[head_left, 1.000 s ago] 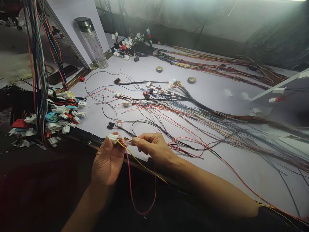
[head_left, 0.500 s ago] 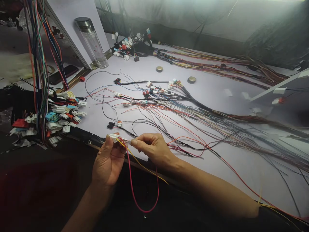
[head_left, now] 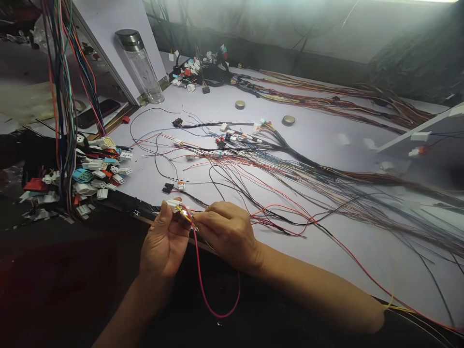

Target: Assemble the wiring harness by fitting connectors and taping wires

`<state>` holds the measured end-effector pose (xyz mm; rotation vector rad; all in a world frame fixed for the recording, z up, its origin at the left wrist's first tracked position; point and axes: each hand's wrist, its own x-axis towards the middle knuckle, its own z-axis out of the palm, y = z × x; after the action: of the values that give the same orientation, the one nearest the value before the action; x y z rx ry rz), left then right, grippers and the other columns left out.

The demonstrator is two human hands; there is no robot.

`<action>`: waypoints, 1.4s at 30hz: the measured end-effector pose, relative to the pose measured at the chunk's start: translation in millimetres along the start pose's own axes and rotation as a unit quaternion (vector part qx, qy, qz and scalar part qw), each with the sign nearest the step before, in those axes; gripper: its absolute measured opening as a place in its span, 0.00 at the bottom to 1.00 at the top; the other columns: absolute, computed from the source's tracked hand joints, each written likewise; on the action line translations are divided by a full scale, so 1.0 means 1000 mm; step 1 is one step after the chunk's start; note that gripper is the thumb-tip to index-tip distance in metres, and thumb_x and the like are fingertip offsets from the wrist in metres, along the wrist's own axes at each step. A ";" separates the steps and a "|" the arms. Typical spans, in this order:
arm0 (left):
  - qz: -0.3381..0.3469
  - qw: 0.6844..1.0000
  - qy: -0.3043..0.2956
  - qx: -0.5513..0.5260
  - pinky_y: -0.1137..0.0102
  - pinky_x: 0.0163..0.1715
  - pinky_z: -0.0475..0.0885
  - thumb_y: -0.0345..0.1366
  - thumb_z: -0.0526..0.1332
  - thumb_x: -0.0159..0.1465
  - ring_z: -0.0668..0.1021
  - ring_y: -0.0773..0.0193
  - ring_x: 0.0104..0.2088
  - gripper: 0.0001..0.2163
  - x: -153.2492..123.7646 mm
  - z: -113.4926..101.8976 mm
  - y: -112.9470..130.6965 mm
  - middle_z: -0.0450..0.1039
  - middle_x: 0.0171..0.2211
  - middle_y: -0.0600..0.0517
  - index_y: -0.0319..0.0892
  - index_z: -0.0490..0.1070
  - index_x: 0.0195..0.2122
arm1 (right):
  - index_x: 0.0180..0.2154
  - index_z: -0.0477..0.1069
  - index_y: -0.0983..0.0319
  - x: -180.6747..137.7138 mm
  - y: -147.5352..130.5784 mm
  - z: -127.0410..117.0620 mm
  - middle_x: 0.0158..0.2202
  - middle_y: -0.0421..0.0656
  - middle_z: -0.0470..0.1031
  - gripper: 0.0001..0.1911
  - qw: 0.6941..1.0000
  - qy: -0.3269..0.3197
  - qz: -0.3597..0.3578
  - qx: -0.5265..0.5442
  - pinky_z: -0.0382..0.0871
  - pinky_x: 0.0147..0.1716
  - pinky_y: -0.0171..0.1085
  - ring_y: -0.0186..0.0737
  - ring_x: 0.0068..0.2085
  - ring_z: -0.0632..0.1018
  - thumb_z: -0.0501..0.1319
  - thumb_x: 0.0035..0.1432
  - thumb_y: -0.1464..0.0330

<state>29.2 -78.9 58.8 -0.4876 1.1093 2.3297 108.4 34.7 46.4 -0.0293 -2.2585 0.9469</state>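
My left hand (head_left: 163, 241) is closed around a white wire connector (head_left: 172, 205), thumb on its near side. A yellow wire (head_left: 185, 215) and a red wire (head_left: 199, 270) come out of the connector's right end. The red wire hangs below in a long loop and rises again behind my right hand (head_left: 228, 229). That hand is closed in a pinch just right of the connector, the red wire's end seemingly between its fingertips, which partly hide it. The yellow wire passes close beside those fingertips and disappears under the hand.
Loose wires and a taped wire harness (head_left: 300, 157) spread over the white table. Piled connectors (head_left: 97, 174) lie at left under a hanging wire bundle (head_left: 65, 106). A glass bottle (head_left: 143, 72) stands behind, with tape rolls (head_left: 288, 120) and a black connector (head_left: 168, 188) on the tabletop.
My right hand has turned, knuckles more toward me, and its fingertips have dropped slightly toward the yellow wire. The left hand still holds the connector, nearly in place.
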 end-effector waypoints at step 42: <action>-0.054 0.998 0.030 0.009 0.76 0.28 0.76 0.27 0.49 0.69 0.78 0.69 0.26 0.15 -0.005 0.006 0.003 0.74 0.27 0.50 0.34 0.74 0.32 | 0.28 0.75 0.61 0.008 -0.001 -0.008 0.26 0.40 0.75 0.14 0.997 -0.045 0.014 -0.054 0.60 0.34 0.34 0.32 0.29 0.73 0.57 0.65 0.66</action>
<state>31.1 -77.3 67.0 -0.5984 1.1029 2.2222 106.9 41.4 55.5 -0.0682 -2.3954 0.8566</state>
